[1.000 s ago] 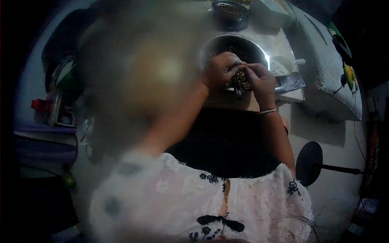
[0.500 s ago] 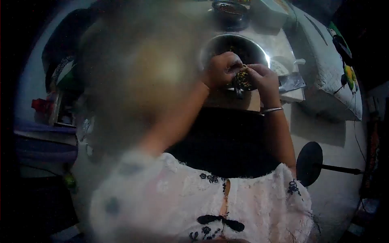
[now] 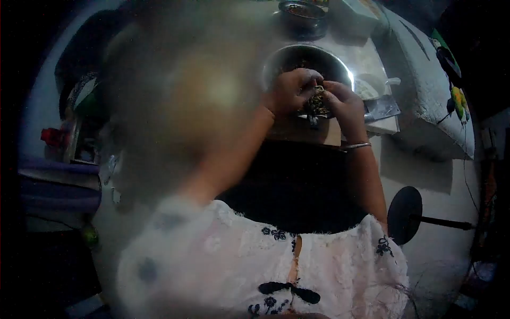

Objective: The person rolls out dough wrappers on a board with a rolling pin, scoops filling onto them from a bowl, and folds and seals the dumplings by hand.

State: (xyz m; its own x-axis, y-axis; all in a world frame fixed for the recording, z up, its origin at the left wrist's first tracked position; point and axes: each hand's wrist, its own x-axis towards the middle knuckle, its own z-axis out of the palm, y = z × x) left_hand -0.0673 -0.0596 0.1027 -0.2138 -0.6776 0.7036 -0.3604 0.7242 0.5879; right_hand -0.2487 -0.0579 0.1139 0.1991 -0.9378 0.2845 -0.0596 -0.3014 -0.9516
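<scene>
My left hand (image 3: 291,91) and my right hand (image 3: 346,102) come together over the near side of a wide metal bowl (image 3: 270,59). Between their pinched fingertips is a small pale greenish stem-like piece (image 3: 319,88), too small to name surely. Dark green and yellowish plant bits (image 3: 317,103) show in the bowl just under the fingers; my hands cover part of the contents. A dark clip-like handle (image 3: 313,122) juts from the bowl's near rim. A bangle circles my right wrist.
Behind the bowl stands a dark round pot (image 3: 302,20) beside a white box (image 3: 353,20). To the right lie a clear plastic packet (image 3: 381,108) and a pale cup-like dish (image 3: 372,82). A black round disc on a rod (image 3: 406,215) is lower right. Blur hides much of the left.
My right fingers have curled in closer to my left fingertips, and the pale piece between them sits slightly differently. The bowl stays where it was.
</scene>
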